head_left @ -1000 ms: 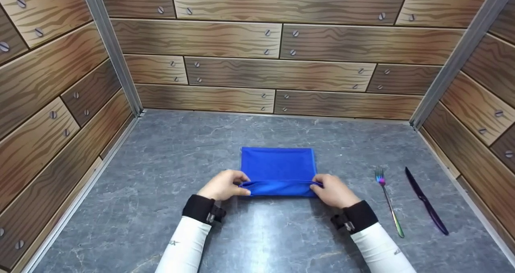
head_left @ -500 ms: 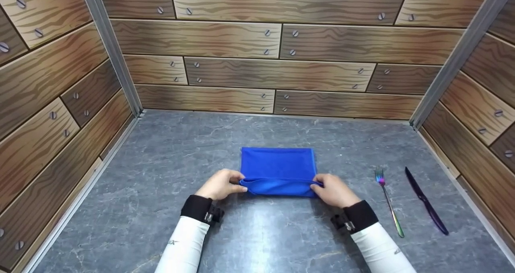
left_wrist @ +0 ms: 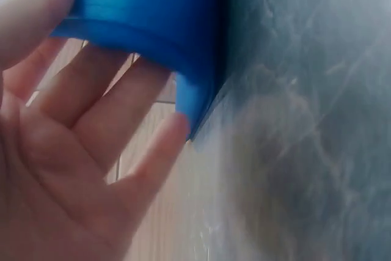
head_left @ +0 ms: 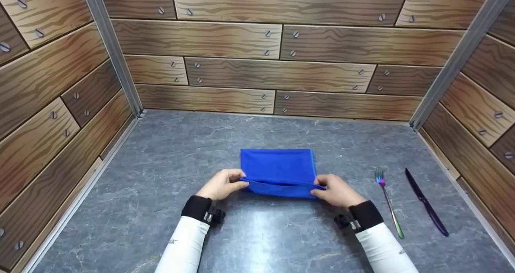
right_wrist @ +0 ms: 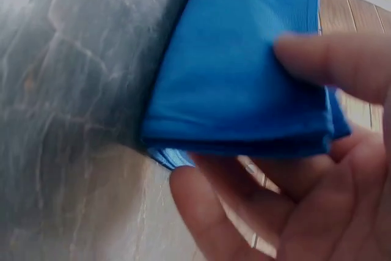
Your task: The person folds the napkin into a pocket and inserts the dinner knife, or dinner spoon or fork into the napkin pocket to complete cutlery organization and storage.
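A blue cloth [head_left: 277, 162], folded into a rectangle, lies on the grey marbled table with its near edge lifted into a raised fold. At the near left corner my left hand [head_left: 222, 184] pinches that edge between thumb and fingers. My right hand [head_left: 337, 190] pinches the opposite end of the same edge. In the left wrist view the thumb [left_wrist: 36, 13] lies over the cloth [left_wrist: 146, 4], with fingers behind it. From the right wrist, several layers of the cloth [right_wrist: 232, 77] show at its side, the thumb [right_wrist: 330, 59] pressing the outer face.
To the right of the cloth lie a rainbow-coloured fork [head_left: 388, 202] and, beyond it, a dark purple knife [head_left: 425, 202]. Wood-patterned walls [head_left: 277, 74] enclose the table [head_left: 181, 144] at the back and both sides.
The near edge of the cloth has opened into a slightly wider fold. My left hand has shifted its grip a little upward at the corner; my right hand has moved slightly right.
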The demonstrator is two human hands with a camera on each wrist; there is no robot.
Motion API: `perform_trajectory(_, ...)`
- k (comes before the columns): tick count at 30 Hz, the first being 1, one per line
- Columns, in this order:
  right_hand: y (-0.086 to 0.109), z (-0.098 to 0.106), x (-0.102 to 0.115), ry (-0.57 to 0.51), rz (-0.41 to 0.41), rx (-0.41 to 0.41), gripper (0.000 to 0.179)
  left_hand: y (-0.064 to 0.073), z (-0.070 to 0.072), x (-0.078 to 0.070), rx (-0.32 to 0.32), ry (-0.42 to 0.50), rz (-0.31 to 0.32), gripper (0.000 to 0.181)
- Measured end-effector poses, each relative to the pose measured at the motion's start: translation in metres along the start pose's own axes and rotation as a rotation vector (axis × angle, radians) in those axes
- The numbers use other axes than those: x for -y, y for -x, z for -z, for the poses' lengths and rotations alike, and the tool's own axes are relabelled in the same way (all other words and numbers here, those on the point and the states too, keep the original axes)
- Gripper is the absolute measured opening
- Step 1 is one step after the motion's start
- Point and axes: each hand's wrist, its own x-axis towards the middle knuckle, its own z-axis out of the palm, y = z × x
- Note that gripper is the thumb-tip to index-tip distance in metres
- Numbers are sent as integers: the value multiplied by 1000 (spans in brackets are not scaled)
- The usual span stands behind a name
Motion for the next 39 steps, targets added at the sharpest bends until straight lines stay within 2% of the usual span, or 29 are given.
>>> perform_trajectory(1, 3, 5, 12, -12, 1, 27, 21, 0, 1, 3, 20, 7, -11, 21)
perform_trajectory(2, 5, 7, 12, -22, 22, 42, 20, 1, 3, 5, 41, 12, -15, 23)
perform_trajectory(4, 6, 10, 11, -34, 38, 77, 20, -3, 3, 27, 64, -17, -66, 26)
perform_trajectory(5, 7, 11, 11, -41, 35, 91, 20, 1, 6, 12, 82, -8, -26, 26)
perform_trajectory(6, 7, 12, 12, -47, 24, 102, 21, 2, 7, 11, 90, -9, -14, 26)
perform_trajectory(7, 10, 16, 28, -37, -32, 110, 21, 2, 7, 10, 94, -6, -7, 25)
perform_trajectory(9, 11, 17, 28, -54, -55, 119, 23, 3, 6, 5, 92, 10, 41, 25)
perform_trajectory(11, 11, 17, 27, -79, -73, 125, 24, 8, 7, -20, 85, 39, 147, 23)
perform_trajectory(12, 11, 16, 20, -88, -47, 123, 24, 7, 5, -22, 73, 38, 178, 22)
perform_trajectory(14, 11, 14, 17, -137, -79, 138, 23, 6, 1, -24, 52, 37, 248, 21)
perform_trajectory(16, 10, 12, 14, -178, -139, 149, 21, 3, -4, -20, 26, 23, 292, 20)
perform_trajectory(20, 8, 10, 16, -218, -291, 147, 25, -8, -14, 18, -20, 8, 347, 19)
perform_trajectory(23, 6, 9, 16, -235, -327, 159, 33, -17, -19, 48, -36, 5, 370, 21)
perform_trajectory(25, 6, 10, 15, -257, -336, 178, 34, -21, -21, 56, -38, 10, 388, 23)
perform_trajectory(28, 6, 11, 12, -263, -352, 190, 34, -23, -23, 60, -54, 11, 420, 29)
perform_trajectory(33, 5, 8, 11, -198, -371, 158, 38, -23, -28, 53, -132, -31, 501, 34)
perform_trajectory(39, -8, -9, -28, -148, -415, 123, 45, -24, -35, 44, -219, -132, 570, 28)
